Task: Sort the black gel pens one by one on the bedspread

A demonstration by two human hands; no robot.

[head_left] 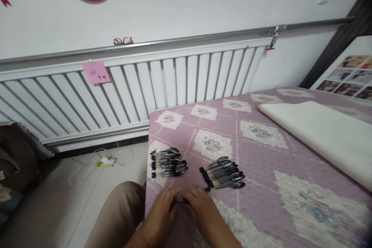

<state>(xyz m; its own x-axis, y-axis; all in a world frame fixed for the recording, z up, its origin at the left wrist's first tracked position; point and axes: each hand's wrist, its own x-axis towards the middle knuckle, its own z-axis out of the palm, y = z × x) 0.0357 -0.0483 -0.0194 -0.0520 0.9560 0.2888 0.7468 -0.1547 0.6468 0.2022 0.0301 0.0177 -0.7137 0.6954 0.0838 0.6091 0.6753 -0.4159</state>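
Pen [179, 200], black, level over the near edge of the bed [261, 151]. The left hand [158, 213] and right hand [203, 211] each pinch one end, the grip pressed together. Probably light, stiff and smooth, apt to roll; the barrel gives the surest hold. A near pile [167, 162] and a far pile [222, 174] of like pens lie just beyond.

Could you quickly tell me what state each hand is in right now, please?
Left hand: closed on one end of a black pen.
Right hand: closed on the other end of the same pen.
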